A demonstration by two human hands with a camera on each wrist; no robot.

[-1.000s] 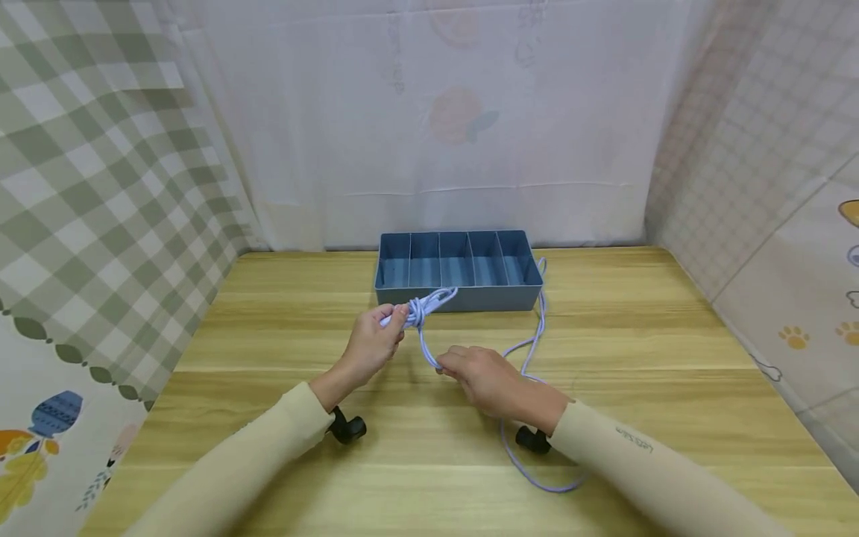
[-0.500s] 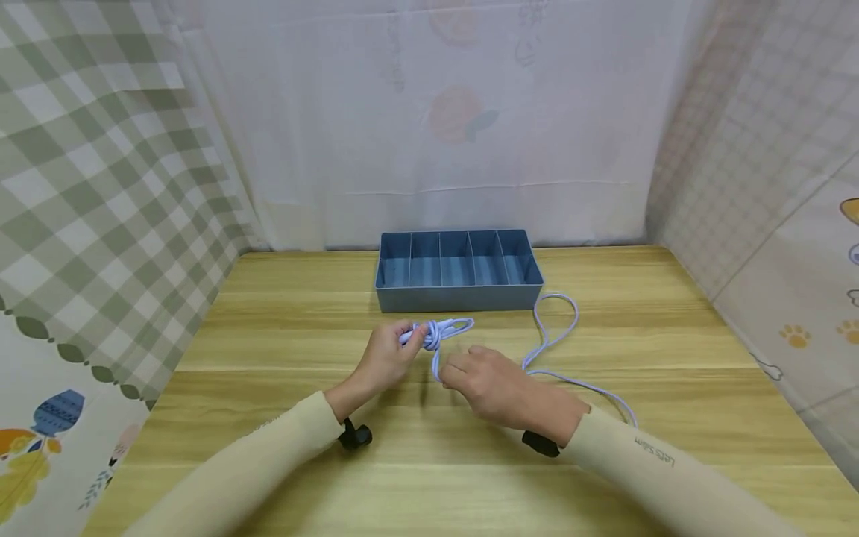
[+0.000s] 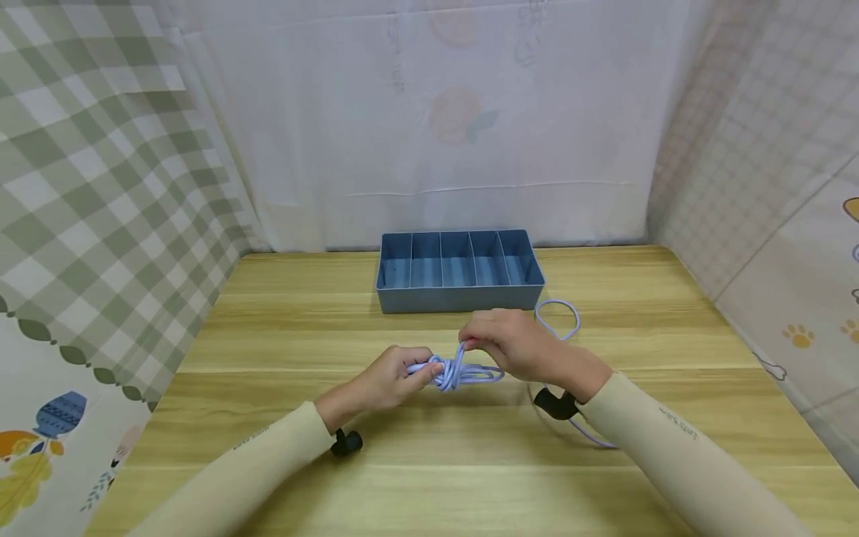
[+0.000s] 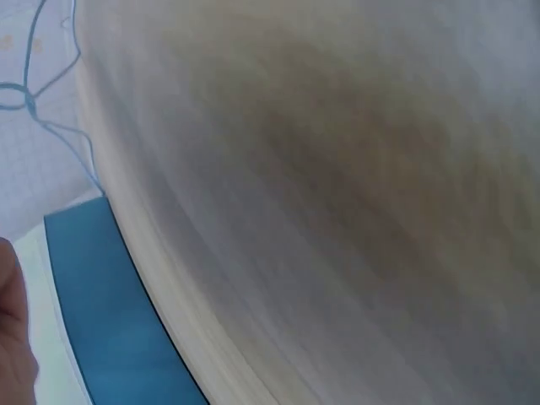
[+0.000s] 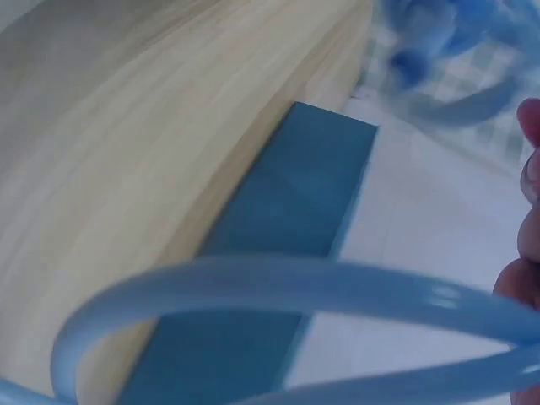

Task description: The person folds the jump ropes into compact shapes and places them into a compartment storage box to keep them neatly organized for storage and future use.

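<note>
A light purple cord [image 3: 448, 377] is gathered into a folded bundle with several turns wound round its middle. My left hand [image 3: 396, 379] grips the bundle's left end between thumb and fingers. To the upper right, my right hand [image 3: 513, 341] pinches a strand that rises from the wrapped middle. Loops of the bundle stick out below the right hand. In the right wrist view a doubled strand of cord [image 5: 253, 283] crosses close to the camera, and fingertips [image 5: 530, 232] show at the edge. Only a sliver of my left hand [image 4: 13, 329] enters the left wrist view.
Behind the hands a blue-grey box [image 3: 461, 300] with several compartments stands at the back of the wooden table [image 3: 302, 298]. The cord's loose tail [image 3: 576, 321] loops beside the box's right end and passes under the right arm. Curtains hang around the table.
The bundle has come lower and a little right with my left hand. My right hand has swung from below the bundle to above it, drawing the strand upward. The loose tail has shifted.
</note>
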